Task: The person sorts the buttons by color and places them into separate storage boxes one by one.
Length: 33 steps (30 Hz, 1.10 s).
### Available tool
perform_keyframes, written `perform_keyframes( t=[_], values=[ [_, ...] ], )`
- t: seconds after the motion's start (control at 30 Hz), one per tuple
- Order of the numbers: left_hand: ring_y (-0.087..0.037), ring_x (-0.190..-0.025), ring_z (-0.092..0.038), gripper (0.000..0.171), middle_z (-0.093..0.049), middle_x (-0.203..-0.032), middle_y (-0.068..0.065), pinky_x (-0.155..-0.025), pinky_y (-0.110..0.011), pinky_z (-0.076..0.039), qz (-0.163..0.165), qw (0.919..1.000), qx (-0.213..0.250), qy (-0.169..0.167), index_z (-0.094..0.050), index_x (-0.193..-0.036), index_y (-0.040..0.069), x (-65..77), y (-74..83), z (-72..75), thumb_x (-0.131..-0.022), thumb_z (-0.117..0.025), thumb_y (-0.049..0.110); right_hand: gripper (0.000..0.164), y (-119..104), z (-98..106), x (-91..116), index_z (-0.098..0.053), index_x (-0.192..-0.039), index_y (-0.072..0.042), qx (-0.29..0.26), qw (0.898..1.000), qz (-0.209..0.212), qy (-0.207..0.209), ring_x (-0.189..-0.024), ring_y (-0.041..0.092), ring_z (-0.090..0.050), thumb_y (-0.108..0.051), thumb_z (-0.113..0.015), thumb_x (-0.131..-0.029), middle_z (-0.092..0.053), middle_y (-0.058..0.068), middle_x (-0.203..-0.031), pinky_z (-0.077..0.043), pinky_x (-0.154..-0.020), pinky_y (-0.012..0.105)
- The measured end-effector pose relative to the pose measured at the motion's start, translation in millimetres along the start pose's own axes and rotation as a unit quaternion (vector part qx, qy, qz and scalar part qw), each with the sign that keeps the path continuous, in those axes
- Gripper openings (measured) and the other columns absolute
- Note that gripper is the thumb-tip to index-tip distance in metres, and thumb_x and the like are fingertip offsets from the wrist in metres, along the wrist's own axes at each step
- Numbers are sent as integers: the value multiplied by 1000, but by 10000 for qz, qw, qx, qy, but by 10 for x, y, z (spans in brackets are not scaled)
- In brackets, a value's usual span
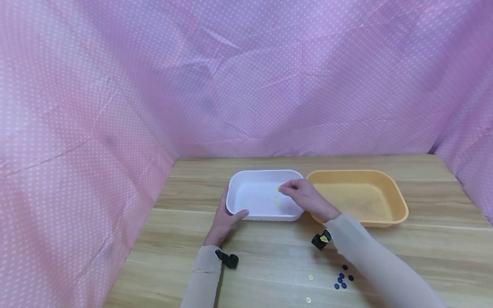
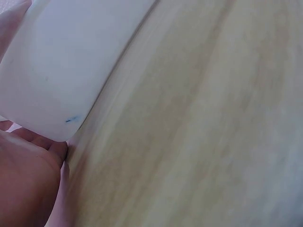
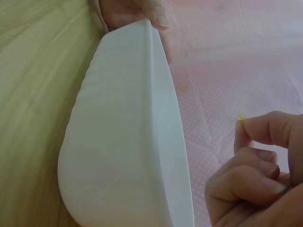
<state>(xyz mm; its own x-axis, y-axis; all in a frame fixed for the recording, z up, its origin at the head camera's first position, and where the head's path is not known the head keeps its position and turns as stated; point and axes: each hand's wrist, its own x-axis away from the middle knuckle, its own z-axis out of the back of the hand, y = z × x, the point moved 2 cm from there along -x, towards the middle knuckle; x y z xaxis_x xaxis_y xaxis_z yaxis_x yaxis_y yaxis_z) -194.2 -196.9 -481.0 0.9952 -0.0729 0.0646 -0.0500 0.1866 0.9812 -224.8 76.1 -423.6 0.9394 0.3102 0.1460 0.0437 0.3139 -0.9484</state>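
A white plastic tub (image 1: 250, 194) stands on the table with a few small yellow buttons (image 1: 275, 201) on its floor. My left hand (image 1: 224, 220) grips its left end, the thumb over the near rim and the fingers along the outer wall. In the left wrist view, the fingers (image 2: 40, 140) lie against the tub's lower corner. Over the tub's right half, my right hand (image 1: 308, 199) pinches a small yellow button (image 3: 241, 116) between thumb and forefinger. In the right wrist view the other fingers are curled in.
A yellow-orange tub (image 1: 358, 199) stands right beside the white one, under the right wrist. Nearer on the wooden table (image 1: 269, 256) lie several dark blue buttons (image 1: 341, 276) and two pale yellow ones (image 1: 310, 277). Pink dotted cloth (image 1: 239, 85) hangs behind and at the sides.
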Motion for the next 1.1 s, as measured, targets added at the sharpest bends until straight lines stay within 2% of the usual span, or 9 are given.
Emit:
perform_keyframes(
  t=[0.1,0.33,0.4,0.53,0.67,1.1],
  values=[
    [-19,-142,-26,111,-16,-160,4,-115,-36,-24,-22,10000,29,-12,-5,-157,24,-5,-6,6,-78,-83,24,32,-2,-36,-29,-70,-111,-2,74,10000,22,-48,-111,23,-52,-29,-59,-97,-65,8,-117,-40,-98,42],
    [-16,-141,-26,113,-17,-160,8,-115,-36,-23,-50,10000,5,83,-6,-157,26,-136,-260,28,-76,-85,25,30,5,-115,-118,-70,-109,-2,375,9991,34,-171,-101,22,-54,-28,-58,-98,-66,8,-113,-44,-89,37],
    [-16,-140,-28,114,-19,-159,10,-115,-36,-24,-115,9998,72,116,-6,-158,26,-148,-288,23,-76,-85,25,29,5,-137,-139,-71,-108,-1,402,9990,71,-168,-99,21,-54,-26,-58,-98,-67,9,-111,-44,-88,35],
    [-16,-139,-30,115,-22,-158,10,-115,-35,-24,-254,9990,327,145,-8,-158,24,-153,-303,13,-74,-86,22,28,8,-179,-175,-71,-106,0,423,9988,160,-192,-96,19,-55,-24,-58,-97,-68,9,-109,-44,-85,32],
    [-17,-139,-30,117,-23,-158,9,-115,-36,-25,-255,9984,473,174,-9,-158,22,-150,-301,8,-72,-88,23,28,15,-210,-213,-72,-106,0,441,9986,178,-219,-93,19,-53,-24,-59,-97,-68,8,-108,-44,-83,31],
    [-16,-138,-32,114,-24,-157,10,-114,-36,-26,-164,9992,330,180,-9,-158,26,-150,-325,22,-74,-87,24,27,88,-275,-353,-72,-102,1,616,9979,36,-174,-94,20,-56,-23,-60,-96,-69,9,-105,-46,-83,33]
  ],
)
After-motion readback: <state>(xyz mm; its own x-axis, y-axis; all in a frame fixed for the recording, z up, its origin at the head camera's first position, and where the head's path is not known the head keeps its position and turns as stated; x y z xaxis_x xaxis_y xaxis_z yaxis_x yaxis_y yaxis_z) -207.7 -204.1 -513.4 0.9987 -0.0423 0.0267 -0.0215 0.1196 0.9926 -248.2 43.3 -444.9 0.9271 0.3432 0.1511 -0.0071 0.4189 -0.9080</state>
